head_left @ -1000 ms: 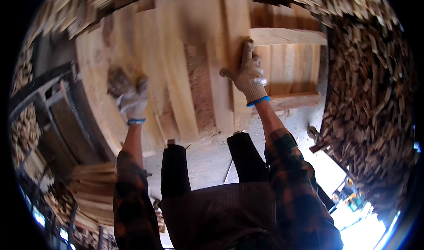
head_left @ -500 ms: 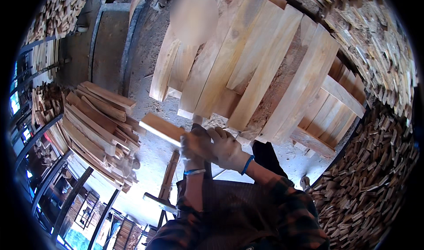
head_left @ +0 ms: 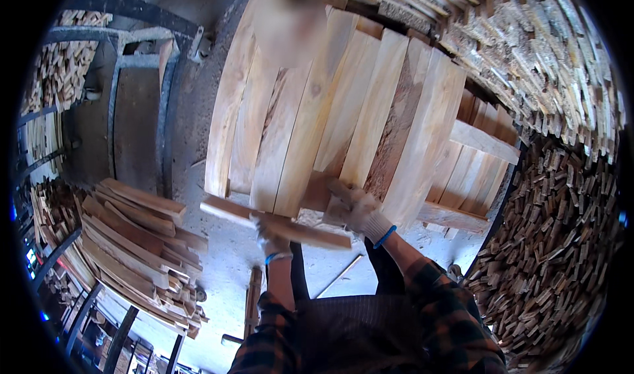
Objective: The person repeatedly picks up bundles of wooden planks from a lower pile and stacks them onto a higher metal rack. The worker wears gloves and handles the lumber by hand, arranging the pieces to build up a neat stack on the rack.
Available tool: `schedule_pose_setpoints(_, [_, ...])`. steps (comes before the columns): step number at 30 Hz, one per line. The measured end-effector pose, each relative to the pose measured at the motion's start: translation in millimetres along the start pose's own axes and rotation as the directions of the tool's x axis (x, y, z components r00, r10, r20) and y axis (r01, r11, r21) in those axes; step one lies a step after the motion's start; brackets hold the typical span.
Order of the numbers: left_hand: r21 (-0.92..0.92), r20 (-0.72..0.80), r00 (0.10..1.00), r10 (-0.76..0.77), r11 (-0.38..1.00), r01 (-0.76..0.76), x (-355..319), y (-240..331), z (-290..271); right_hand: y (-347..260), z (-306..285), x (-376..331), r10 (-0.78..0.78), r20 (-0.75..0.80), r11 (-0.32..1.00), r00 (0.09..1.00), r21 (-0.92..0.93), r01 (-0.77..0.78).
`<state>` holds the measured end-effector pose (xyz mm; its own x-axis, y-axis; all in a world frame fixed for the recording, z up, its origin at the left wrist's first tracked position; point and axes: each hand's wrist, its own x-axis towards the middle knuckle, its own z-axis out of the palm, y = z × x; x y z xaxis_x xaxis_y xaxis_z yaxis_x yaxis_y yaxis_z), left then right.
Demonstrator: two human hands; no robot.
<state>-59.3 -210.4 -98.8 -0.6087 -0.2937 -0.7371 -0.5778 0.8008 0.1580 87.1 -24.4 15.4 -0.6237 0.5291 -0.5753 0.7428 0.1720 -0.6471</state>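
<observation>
My left hand (head_left: 271,237), in a pale work glove with a blue band at the wrist, is closed around a narrow wooden slat (head_left: 307,233). The slat lies crosswise, its right end slightly nearer me, in front of a stack of boards. My right hand (head_left: 364,214), gloved the same way, reaches to the near end of that stack. Its fingers stretch forward and left over a wooden board (head_left: 360,156), seeming to touch it. Whether they grip its end is hard to make out. The wide pale boards (head_left: 297,156) of the stack lie side by side, pointing away from me.
A pile of rough slats (head_left: 132,242) stands at the left beside dark metal bars (head_left: 112,130). Stacked wood pieces (head_left: 541,262) rise at the right, with more sawn wood (head_left: 528,64) behind. A thin stick (head_left: 339,276) lies on the floor between my legs.
My right hand has left the slat and moved forward to the board stack. My left hand keeps the slat, which now lies more crosswise. The whole view has shifted.
</observation>
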Motion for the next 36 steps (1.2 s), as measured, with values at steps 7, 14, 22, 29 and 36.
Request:
schedule_pose_setpoints(7, [-0.811,0.276,0.877,0.393,0.585,-0.007,-20.2,27.4,-44.2,-21.4,-5.3,3.0,-0.022,0.081,0.993,0.996,-0.115,0.031])
schedule_pose_setpoints(14, [-0.765,0.585,0.637,0.503,0.602,0.227,-163.4,23.9,-40.4,-16.3,-13.2,-69.2,-0.210,0.258,0.892,0.943,0.445,0.077])
schedule_pose_setpoints(22, [0.150,0.177,0.283,0.943,0.258,-0.954,-180.5,138.0,35.7,260.6,-84.3,-150.1,0.325,-0.444,0.804,0.835,0.595,0.003])
schedule_pose_setpoints(29, [0.534,0.460,0.344,0.818,0.055,-0.844,-166.7,140.6,67.9,269.0,-127.8,-50.5,0.299,-0.472,0.954,0.829,0.171,-0.246])
schedule_pose_setpoints(36, [0.460,0.426,0.338,0.839,0.121,-0.880,-154.7,127.4,41.6,136.2,-162.1,-64.4,0.295,-0.404,0.937,0.866,0.298,-0.180])
